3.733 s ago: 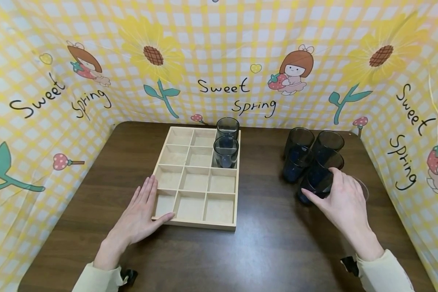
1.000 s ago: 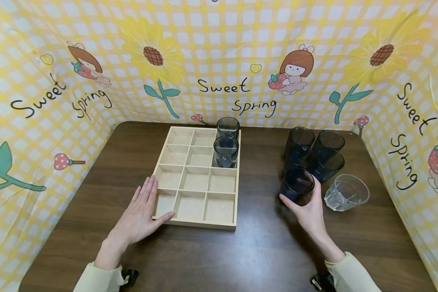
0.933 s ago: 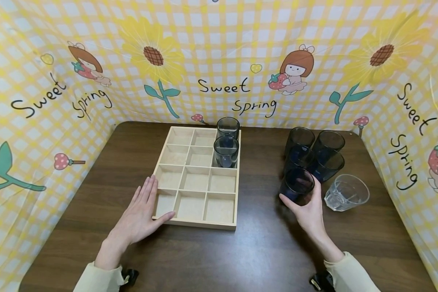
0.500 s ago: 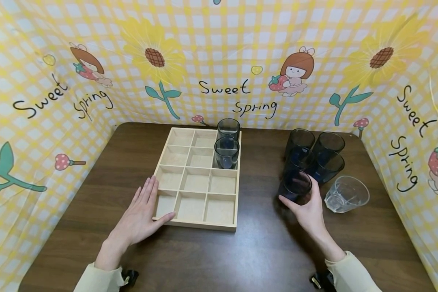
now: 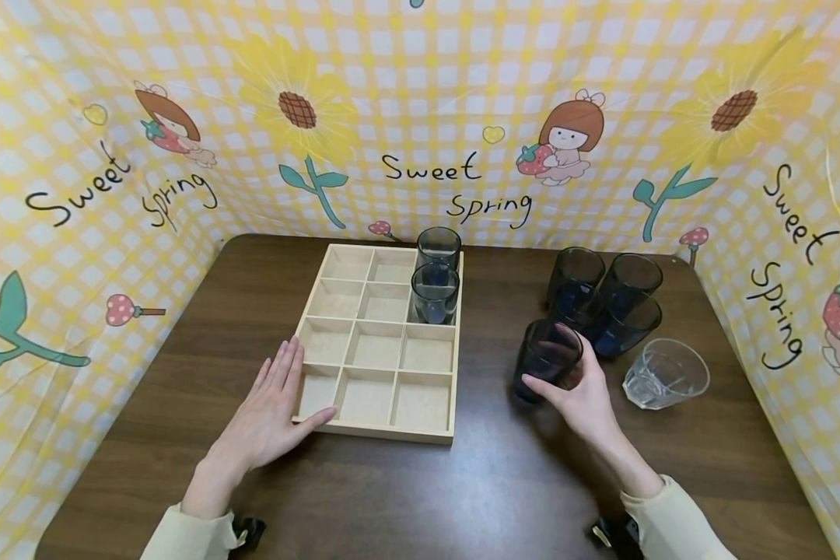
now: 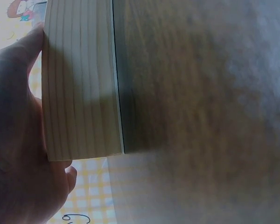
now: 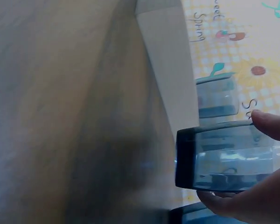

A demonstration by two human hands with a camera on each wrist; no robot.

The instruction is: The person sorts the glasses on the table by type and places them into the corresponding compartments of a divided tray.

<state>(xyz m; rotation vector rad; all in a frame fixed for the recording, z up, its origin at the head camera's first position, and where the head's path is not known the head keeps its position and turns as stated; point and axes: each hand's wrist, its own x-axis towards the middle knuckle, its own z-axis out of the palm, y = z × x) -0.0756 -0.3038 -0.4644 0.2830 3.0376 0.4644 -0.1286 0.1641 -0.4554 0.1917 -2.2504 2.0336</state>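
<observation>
My right hand point(image 5: 588, 393) grips a dark tinted drinking glass point(image 5: 547, 359) between thumb and fingers, right of the wooden compartment box point(image 5: 453, 389). The right wrist view shows the held glass point(image 7: 228, 158) from the side; whether its base touches the table I cannot tell. My left hand point(image 5: 262, 416) rests on the box's front left corner, fingers straight along the side and thumb on the front rim. Two similar glasses stand in the box's right column: a rear glass point(image 5: 439, 243) and one point(image 5: 435, 294) just in front.
Several dark glasses point(image 5: 633, 280) stand grouped at the table's back right. A clear glass point(image 5: 665, 373) is right of my right hand. Patterned cloth point(image 5: 490, 93) walls in the wooden table point(image 5: 518, 498) at the back and sides.
Since half a second ago, my right hand has moved the dark glass left and away from the group. Earlier it came from beside the clear glass. My left hand stays put.
</observation>
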